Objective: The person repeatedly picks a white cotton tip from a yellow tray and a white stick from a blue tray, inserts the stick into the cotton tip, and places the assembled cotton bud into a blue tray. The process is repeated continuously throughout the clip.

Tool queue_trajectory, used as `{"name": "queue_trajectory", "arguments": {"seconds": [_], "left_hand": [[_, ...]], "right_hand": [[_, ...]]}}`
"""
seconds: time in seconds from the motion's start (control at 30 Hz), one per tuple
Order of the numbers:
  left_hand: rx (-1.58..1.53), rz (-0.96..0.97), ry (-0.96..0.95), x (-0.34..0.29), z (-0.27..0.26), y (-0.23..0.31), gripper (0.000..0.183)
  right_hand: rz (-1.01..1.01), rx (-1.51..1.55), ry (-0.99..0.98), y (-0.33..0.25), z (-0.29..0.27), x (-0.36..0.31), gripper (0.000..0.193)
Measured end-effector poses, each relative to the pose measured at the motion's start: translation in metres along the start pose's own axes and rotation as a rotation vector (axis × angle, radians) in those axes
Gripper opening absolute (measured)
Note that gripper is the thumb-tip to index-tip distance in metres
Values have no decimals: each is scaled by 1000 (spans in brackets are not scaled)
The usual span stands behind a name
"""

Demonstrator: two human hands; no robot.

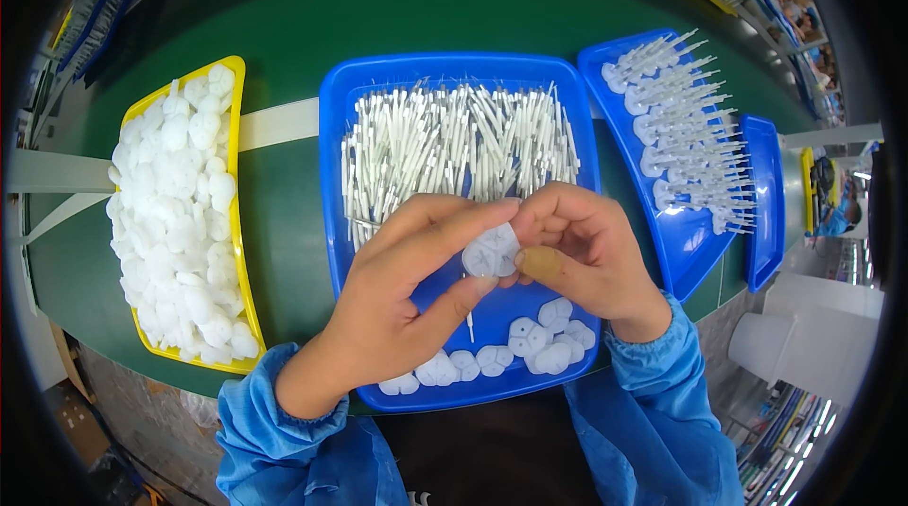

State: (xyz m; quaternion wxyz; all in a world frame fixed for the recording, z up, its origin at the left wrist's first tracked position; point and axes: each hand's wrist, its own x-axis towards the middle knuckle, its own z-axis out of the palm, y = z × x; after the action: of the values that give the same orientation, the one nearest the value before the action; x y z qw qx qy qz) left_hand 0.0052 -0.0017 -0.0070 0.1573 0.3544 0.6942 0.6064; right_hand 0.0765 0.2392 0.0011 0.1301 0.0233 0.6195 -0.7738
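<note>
Over the middle blue tray [331,128], my left hand [397,279] pinches a round translucent white plastic disc [491,251] with petal-like segments between thumb and fingers. My right hand [586,255] is closed against the right edge of the same disc, its thumb tip in a tan covering. A thin white stick [470,326] shows just under the disc; whether it is joined to the disc I cannot tell. Many slim white sticks with thin metal ends [463,137] fill the tray's far part. Several loose discs [551,357] lie along its near edge.
A yellow tray [238,222] heaped with white discs stands at the left. At the right, another blue tray [686,251] holds rows of discs with sticks fitted. Beyond it is a narrow blue tray [764,203]. All rest on a green table [284,24].
</note>
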Motion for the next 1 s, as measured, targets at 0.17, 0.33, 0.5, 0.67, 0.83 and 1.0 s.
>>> {"name": "queue_trajectory", "arguments": {"seconds": [0.17,0.33,0.5,0.67,0.83,1.0], "left_hand": [[8,9,-44,-3,1,-4,60],[323,177,-56,1,4,4,64],[772,336,-3,-10,10,21,69],[853,317,-4,-21,13,27,71],[699,194,-134,-34,12,23,35],[926,104,-214,-26,-1,20,33]], "right_hand": [[50,-69,-11,-2,-3,0,19],[-159,-244,40,10,-2,-12,25],[-339,-597,88,-3,3,-19,32],[-353,-650,67,2,2,-25,28],[-546,-953,70,12,-15,-42,30],[-702,-1268,-3,14,-13,-29,22]]}}
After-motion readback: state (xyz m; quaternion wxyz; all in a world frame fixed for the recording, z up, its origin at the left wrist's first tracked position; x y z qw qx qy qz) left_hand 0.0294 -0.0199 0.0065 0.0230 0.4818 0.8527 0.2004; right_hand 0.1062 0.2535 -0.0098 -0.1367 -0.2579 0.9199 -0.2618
